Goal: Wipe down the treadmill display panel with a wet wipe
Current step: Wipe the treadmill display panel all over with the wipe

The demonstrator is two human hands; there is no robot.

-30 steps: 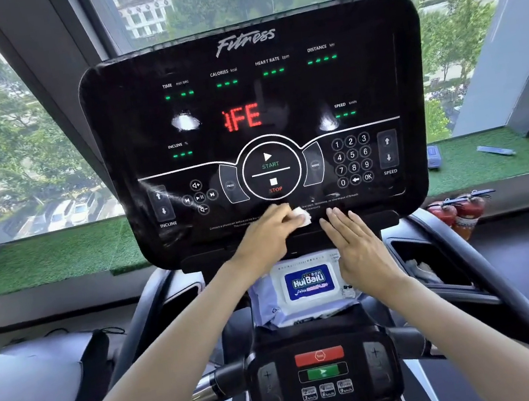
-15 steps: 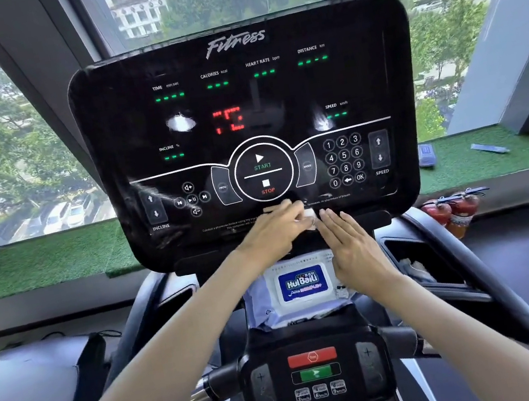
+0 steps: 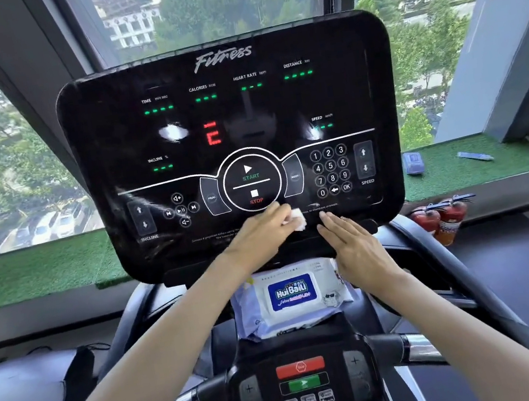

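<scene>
Nearest, the wipes pack [image 3: 290, 295] sits just below both wrists. Right hand [image 3: 354, 241] lies flat, fingers [image 3: 332, 220] together, on the panel's lower edge. Left hand [image 3: 258, 236] pinches a wadded wet wipe [image 3: 297, 219] against the display panel [image 3: 233, 143], right under the STOP button [image 3: 255, 196]. Risk: drifting up could trigger a button.

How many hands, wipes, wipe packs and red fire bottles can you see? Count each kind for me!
Bare hands: 2, left hand and right hand
Small white wet wipe: 1
Blue-labelled pale plastic wipe pack: 1
Red fire extinguishers: 2
Total: 6
</scene>
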